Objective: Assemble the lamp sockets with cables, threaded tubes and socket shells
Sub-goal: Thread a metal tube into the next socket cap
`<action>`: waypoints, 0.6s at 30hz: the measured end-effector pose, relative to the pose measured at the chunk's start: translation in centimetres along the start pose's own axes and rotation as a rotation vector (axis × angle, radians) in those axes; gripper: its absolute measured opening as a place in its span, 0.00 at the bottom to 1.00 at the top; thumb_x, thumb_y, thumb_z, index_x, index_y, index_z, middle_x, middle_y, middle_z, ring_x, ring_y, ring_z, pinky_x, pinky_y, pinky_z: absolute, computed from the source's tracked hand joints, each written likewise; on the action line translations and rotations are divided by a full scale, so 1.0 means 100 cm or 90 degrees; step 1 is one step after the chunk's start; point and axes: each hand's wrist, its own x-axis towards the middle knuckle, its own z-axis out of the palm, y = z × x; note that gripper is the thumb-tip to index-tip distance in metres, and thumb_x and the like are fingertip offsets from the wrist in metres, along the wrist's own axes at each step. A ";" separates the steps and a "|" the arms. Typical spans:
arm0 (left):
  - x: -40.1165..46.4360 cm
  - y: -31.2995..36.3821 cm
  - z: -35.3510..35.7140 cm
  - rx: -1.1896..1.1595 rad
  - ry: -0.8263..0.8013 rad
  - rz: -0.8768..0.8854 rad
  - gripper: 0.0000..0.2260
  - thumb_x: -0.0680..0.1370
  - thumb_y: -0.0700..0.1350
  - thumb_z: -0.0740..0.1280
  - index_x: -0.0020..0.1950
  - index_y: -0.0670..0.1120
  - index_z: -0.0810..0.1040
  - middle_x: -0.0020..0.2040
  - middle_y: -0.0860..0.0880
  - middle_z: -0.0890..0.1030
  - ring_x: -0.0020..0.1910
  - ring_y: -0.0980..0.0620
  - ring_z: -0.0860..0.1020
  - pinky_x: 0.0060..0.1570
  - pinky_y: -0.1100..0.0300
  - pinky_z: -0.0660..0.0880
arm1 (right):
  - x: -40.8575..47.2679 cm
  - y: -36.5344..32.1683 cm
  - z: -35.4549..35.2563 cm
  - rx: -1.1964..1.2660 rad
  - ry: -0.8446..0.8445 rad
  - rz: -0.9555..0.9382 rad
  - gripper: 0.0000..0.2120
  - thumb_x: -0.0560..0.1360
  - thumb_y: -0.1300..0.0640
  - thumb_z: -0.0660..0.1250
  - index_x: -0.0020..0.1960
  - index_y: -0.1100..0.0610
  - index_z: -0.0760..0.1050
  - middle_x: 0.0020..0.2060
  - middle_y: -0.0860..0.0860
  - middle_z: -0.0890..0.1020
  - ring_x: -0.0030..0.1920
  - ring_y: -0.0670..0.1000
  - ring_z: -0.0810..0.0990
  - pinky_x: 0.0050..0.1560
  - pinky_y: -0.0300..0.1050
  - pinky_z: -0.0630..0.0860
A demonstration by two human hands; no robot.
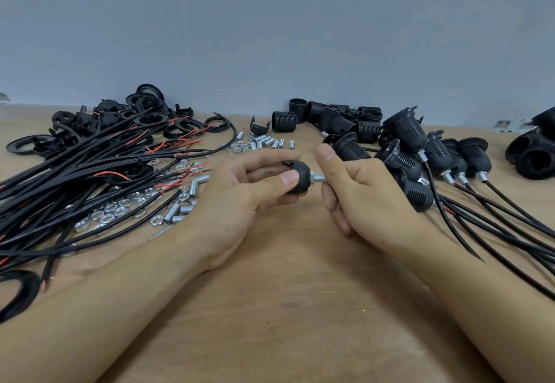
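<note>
Two hands (237,199) — perhaps six finished sockets (420,154)

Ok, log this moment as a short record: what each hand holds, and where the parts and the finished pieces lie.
left hand: grips black socket cap
right hand: pinches threaded tube sticking out of the cap
loose cables: piled on the left
nuts: scattered beside the cables
spare tubes: far centre
threaded shells: far centre by the wall
finished sockets: on the right, cables trailing
table: wooden
</note>
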 end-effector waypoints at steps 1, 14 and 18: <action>0.000 0.000 0.000 -0.006 0.007 -0.001 0.20 0.68 0.42 0.71 0.59 0.40 0.81 0.51 0.39 0.84 0.49 0.42 0.84 0.52 0.54 0.81 | 0.000 -0.001 -0.001 0.012 0.005 0.000 0.31 0.75 0.33 0.56 0.31 0.58 0.74 0.19 0.53 0.73 0.19 0.48 0.70 0.22 0.36 0.66; 0.002 -0.001 -0.003 0.025 0.019 0.043 0.19 0.69 0.42 0.70 0.59 0.40 0.80 0.53 0.37 0.84 0.50 0.41 0.84 0.51 0.53 0.79 | 0.002 0.002 -0.003 0.022 -0.039 -0.020 0.17 0.80 0.46 0.63 0.41 0.58 0.75 0.25 0.51 0.77 0.25 0.49 0.72 0.24 0.37 0.68; -0.001 0.000 -0.001 0.109 -0.001 0.105 0.15 0.72 0.37 0.71 0.59 0.41 0.79 0.56 0.42 0.84 0.51 0.45 0.84 0.54 0.56 0.79 | 0.002 0.005 0.000 0.035 -0.039 -0.002 0.24 0.82 0.46 0.59 0.30 0.56 0.68 0.21 0.53 0.73 0.22 0.50 0.67 0.24 0.39 0.67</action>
